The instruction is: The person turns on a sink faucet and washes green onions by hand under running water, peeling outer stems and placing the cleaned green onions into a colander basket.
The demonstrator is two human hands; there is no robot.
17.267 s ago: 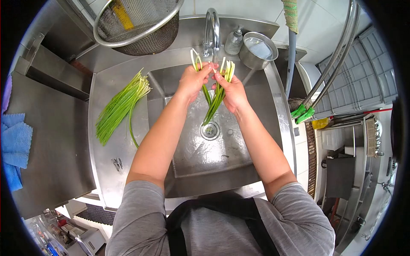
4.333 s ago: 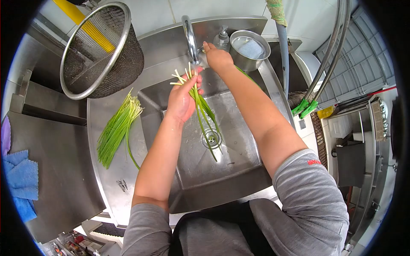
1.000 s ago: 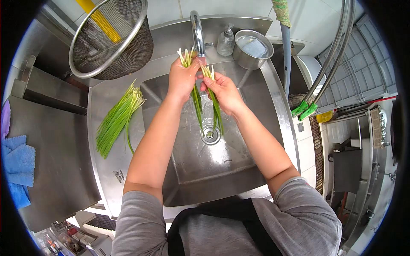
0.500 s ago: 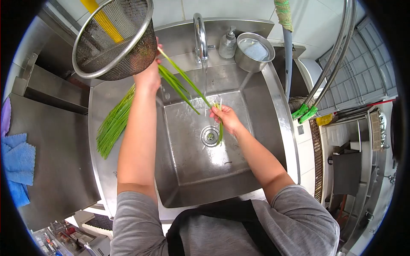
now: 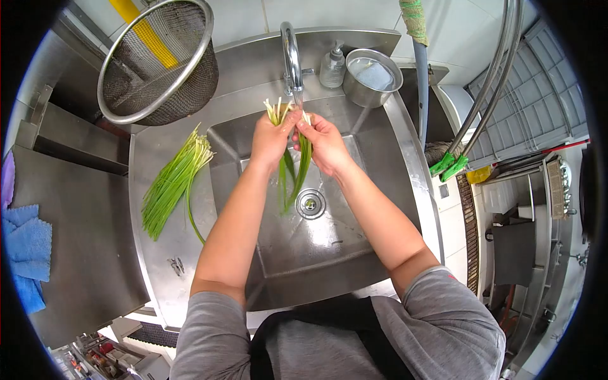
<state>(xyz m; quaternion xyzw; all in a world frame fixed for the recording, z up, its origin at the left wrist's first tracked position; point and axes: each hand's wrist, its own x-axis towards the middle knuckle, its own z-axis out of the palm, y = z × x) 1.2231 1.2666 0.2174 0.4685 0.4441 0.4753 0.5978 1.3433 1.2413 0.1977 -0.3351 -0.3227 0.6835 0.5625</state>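
Both of my hands are close together under the faucet (image 5: 291,57), over the back of the steel sink (image 5: 316,253). My left hand (image 5: 270,140) is closed around green stalks (image 5: 282,180), their pale ends sticking up past the thumb. Beside it, my right hand (image 5: 323,144) pinches more green stalks (image 5: 304,166) whose leaves hang toward the drain (image 5: 311,204). Water runs from the spout by my fingertips. On the left counter lies a larger bunch of green stalks (image 5: 174,183), pale ends toward the back.
A mesh strainer (image 5: 158,63) stands at the back left. Behind the sink are a pump bottle (image 5: 332,66) and a metal pot (image 5: 372,78). A blue cloth (image 5: 26,248) lies far left, and a grey hose (image 5: 421,88) hangs at the right.
Half a second ago my left hand was by the strainer with stalks and my right hand was lower over the sink. Now both are together at the spout.
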